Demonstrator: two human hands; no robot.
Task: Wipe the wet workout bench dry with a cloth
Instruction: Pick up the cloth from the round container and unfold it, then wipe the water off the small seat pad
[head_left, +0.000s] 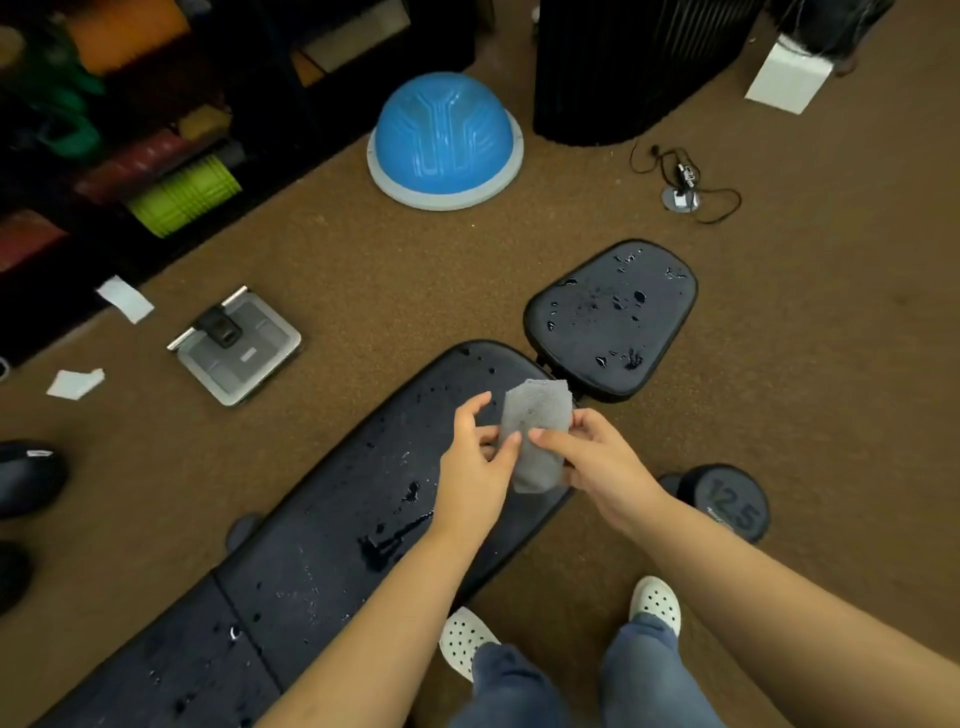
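Observation:
A black workout bench lies across the brown carpet. Its long back pad (332, 525) runs from lower left to centre, and its seat pad (613, 322) sits beyond a gap at upper right. Water drops and small puddles dot both pads. I hold a small folded grey cloth (535, 441) above the far end of the back pad. My left hand (475, 462) pinches its left edge with thumb and fingers. My right hand (592, 457) grips its right side, thumb on top.
A blue balance dome (444, 137) sits on the carpet ahead. A grey scale (236, 343) lies left of the bench, with paper scraps (75, 383) nearby. A 12.5 dumbbell (732, 501) rests right of the bench. Dark shelves (130, 156) line the left; cables (680, 182) lie ahead.

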